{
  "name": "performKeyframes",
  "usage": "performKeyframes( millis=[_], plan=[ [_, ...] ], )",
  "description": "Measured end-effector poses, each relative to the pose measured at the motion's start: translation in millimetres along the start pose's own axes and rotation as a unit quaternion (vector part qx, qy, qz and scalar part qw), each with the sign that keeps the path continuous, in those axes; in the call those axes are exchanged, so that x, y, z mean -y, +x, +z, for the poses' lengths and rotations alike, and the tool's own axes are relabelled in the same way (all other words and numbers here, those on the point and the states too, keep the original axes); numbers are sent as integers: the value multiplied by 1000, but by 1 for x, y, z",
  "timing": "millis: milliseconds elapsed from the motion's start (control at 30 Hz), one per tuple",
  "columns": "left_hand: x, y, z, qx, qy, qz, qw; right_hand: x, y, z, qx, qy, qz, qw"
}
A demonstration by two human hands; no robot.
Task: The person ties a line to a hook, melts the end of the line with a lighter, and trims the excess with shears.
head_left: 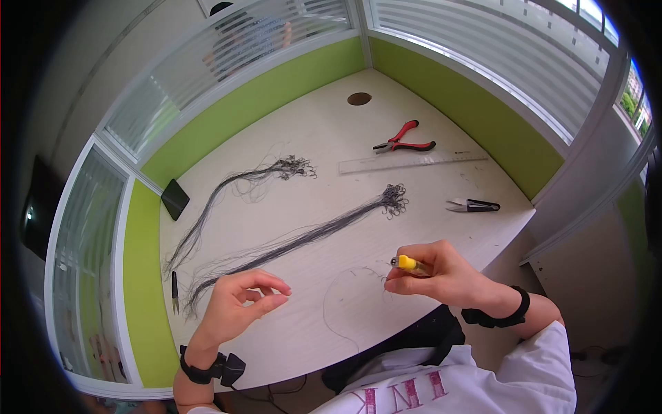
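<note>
My right hand [441, 274] is closed around a yellow lighter [408, 263], its metal top pointing left. Just below those fingertips, a small dark hook [383, 279] shows beside a thin line [325, 303] that curves over the table toward its front edge. My left hand [249, 303] hovers over the front left of the table, fingers curled, with a gap between thumb and forefinger and nothing visible in them. Behind it lies a long bundle of dark lines [296, 241], with a cluster of hooks [394, 200] at its far end.
A second bundle of lines [219, 188] lies farther back. Red-handled pliers [407, 140], a clear ruler [414, 163] and black thread snips [476, 205] are at the right. Another pair of snips [175, 290] and a black flat object [175, 200] sit left. Green partitions [455, 103] border the table [310, 124].
</note>
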State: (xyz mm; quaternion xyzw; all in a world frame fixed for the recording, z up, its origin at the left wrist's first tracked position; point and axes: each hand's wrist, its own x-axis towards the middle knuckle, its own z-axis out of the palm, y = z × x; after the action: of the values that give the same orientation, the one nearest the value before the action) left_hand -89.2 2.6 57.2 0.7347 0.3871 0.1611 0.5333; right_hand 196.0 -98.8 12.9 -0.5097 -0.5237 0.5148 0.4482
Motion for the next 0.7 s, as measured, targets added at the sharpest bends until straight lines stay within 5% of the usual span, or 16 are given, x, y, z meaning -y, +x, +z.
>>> performKeyframes(
  millis=[267,700],
  plan=[
    [-3,43,79,138,-196,-70,968,3,4,18,-13,17,39,999],
    [8,64,88,85,-258,-21,962,-16,16,13,-85,80,34,993]
  ],
)
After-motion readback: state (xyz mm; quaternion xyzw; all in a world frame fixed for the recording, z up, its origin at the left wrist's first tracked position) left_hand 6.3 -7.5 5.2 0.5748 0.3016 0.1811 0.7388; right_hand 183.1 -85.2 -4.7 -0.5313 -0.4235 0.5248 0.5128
